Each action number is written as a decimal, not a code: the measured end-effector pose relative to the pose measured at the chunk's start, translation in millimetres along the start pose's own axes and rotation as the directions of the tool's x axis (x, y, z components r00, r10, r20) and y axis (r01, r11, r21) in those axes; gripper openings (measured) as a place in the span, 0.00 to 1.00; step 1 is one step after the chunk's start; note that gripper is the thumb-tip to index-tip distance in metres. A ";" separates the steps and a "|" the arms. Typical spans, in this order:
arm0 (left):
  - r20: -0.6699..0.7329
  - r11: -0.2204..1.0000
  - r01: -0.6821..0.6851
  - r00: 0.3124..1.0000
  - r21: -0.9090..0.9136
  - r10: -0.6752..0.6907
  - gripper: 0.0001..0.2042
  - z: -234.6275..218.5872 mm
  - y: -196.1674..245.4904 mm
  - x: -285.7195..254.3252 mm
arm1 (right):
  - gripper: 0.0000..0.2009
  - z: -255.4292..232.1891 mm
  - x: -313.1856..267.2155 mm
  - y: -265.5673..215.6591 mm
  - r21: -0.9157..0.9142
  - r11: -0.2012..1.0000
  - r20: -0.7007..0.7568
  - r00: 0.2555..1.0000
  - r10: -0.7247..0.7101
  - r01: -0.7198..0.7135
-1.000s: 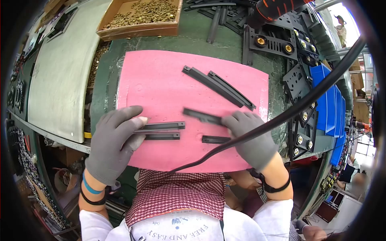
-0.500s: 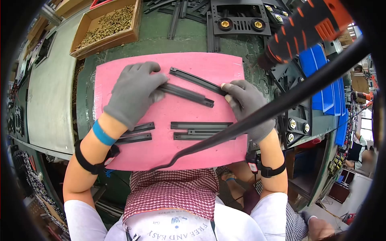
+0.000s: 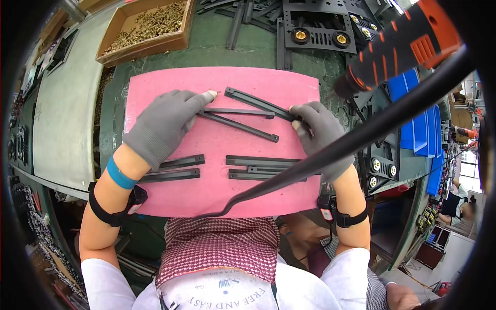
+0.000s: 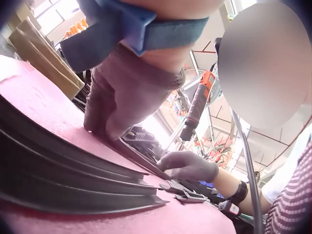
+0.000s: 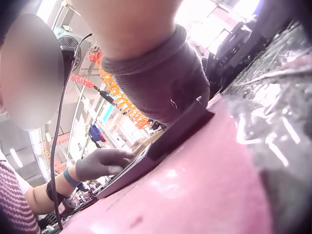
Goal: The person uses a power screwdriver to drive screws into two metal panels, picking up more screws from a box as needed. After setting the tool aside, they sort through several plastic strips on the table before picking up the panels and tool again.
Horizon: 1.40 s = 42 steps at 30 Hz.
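Observation:
Two slim black slotted bars lie in a narrow V on the pink mat. Their meeting ends are right at my gloved left hand, whose fingers stretch past them with one fingertip on the mat. Above them slants another black bar; my gloved right hand pinches its right end between thumb and finger. Nearer to me, a left pair of bars lies partly behind the left wrist. Several more bars lie at the right, partly covered by a black cable.
An orange and black power driver hangs over the right of the bench. At the back are a cardboard box of small brass parts, loose black bars and slotted black panels. Blue bins line the right side.
Both hands moved from the near bars to the far ones. The bars at my left hand, close together half a second ago, now spread apart. The right hand has kept the far bar's end.

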<state>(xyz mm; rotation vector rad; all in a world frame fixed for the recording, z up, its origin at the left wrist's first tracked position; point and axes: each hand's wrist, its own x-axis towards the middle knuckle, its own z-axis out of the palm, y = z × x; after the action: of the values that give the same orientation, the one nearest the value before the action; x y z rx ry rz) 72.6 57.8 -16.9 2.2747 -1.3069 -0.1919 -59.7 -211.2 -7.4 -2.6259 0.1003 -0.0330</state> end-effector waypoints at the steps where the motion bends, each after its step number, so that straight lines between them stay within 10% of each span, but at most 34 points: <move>1: -0.071 1.000 -0.019 0.997 0.018 0.020 0.21 -0.8 1.8 0.2 | 0.11 1.8 -0.4 -4.3 -0.058 0.998 -0.068 0.998 0.001 -0.005; 5: -0.234 0.998 0.048 0.970 -0.051 -0.059 0.18 9.5 -11.5 -1.3 | 0.11 -6.7 -6.2 -25.7 -0.158 0.965 -0.079 0.972 -0.223 0.209; 9: -0.067 1.000 0.014 0.998 -0.009 -0.014 0.17 9.8 -16.5 -4.3 | 0.10 20.3 -3.0 -30.5 -0.080 0.949 0.133 0.947 -0.292 0.304; 17: 0.025 0.988 0.002 1.000 0.154 -0.006 0.14 5.4 -12.2 -3.8 | 0.09 -16.9 -21.1 -13.8 -0.166 0.972 0.233 0.964 -0.126 0.167; 23: -0.028 0.996 0.024 0.999 -0.085 -0.027 0.14 15.6 -7.1 4.9 | 0.08 -24.0 -24.7 -8.1 -0.107 0.984 0.299 0.949 -0.104 0.142; 35: -0.128 0.996 -0.004 0.992 0.088 0.015 0.08 -13.4 -9.4 -21.0 | 0.07 -16.9 -32.8 -1.0 -0.090 0.981 0.232 0.962 -0.146 0.171; 39: -0.010 0.944 0.253 0.966 0.212 -0.257 0.08 -32.4 -13.2 -68.6 | 0.09 -20.1 -24.2 2.3 0.013 0.984 0.282 0.943 -0.175 0.179; 41: 0.008 0.928 0.308 0.948 0.211 -0.317 0.09 -32.8 -9.3 -85.0 | 0.12 -20.0 -11.0 -6.9 -0.158 0.927 -0.030 0.937 -0.349 0.340; 42: -0.020 0.925 0.346 0.937 0.158 -0.347 0.09 -31.2 -8.6 -93.3 | 0.13 -17.0 -2.9 -21.2 -0.092 0.990 -0.075 0.993 0.096 -0.103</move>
<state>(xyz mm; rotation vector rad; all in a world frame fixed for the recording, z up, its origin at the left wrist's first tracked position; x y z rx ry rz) 41.3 150.8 -5.8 2.6344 -0.9399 -0.2246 -61.9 -200.9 17.8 -2.7121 0.2632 -0.0887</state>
